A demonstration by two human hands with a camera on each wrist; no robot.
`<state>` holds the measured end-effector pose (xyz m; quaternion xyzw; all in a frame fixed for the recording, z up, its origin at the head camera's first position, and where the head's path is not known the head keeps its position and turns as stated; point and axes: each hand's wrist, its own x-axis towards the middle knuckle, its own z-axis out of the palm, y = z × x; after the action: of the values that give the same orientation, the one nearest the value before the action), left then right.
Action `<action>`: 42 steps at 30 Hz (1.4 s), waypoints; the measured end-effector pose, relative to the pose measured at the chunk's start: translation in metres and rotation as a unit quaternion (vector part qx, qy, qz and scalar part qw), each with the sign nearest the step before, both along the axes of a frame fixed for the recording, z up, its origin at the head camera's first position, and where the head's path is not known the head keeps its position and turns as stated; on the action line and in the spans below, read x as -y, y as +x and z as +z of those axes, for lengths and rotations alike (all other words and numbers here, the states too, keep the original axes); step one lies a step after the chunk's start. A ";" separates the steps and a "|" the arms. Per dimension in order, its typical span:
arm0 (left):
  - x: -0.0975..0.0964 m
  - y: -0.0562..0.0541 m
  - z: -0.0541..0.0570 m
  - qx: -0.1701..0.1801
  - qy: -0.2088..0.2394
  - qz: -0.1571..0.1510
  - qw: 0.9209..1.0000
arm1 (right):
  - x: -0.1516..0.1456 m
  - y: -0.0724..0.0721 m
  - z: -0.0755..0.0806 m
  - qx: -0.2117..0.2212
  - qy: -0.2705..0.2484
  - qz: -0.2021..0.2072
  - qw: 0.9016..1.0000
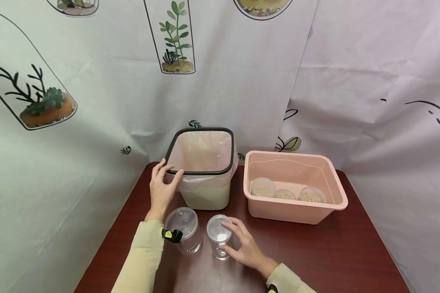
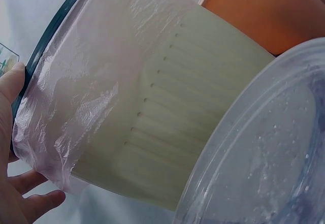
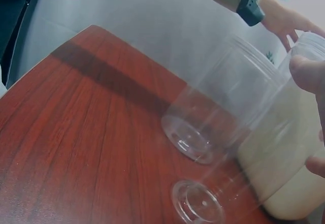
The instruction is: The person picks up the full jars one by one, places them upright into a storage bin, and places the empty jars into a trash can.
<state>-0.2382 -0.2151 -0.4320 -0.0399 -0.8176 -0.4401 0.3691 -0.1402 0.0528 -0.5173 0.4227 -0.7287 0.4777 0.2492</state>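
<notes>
My left hand [image 1: 162, 190] holds the front left corner of the trash bin [image 1: 209, 196], thumb at its black rim and fingers spread around the corner. A thin pinkish liner bag [image 2: 86, 87] folds over that rim. Below my left wrist stands a large clear plastic jar [image 1: 183, 223] with a translucent lid. To its right is a smaller clear jar [image 1: 217, 232], also lidded. Around this one's right side my right hand [image 1: 245, 248] is curved, fingertips at the lid and thumb lower on the wall. Both jars look empty.
A pink tub [image 1: 282, 209] stands at the back right of the dark red table [image 1: 315, 248]. Inside are several round clear containers [image 1: 262, 188] of pale beads or grains. White printed fabric [image 1: 220, 93] hangs behind the table and along its sides.
</notes>
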 end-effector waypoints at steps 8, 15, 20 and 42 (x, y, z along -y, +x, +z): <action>0.001 0.001 -0.001 0.003 0.005 -0.003 1.000 | -0.001 0.001 0.032 -0.016 -0.029 0.004 0.999; 0.001 0.001 -0.001 0.002 0.008 -0.005 1.000 | 0.001 -0.006 0.063 -0.036 -0.052 0.011 0.998; 0.000 0.002 0.000 0.006 0.012 -0.006 1.000 | -0.002 -0.009 0.089 -0.054 -0.065 0.006 0.996; 0.002 0.000 -0.001 -0.014 -0.003 -0.001 1.000 | -0.016 -0.029 0.173 -0.083 -0.157 0.094 0.980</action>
<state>-0.2385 -0.2170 -0.4333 -0.0480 -0.8140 -0.4370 0.3796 -0.1689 0.0691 -0.3445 0.4830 -0.5782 0.5707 0.3267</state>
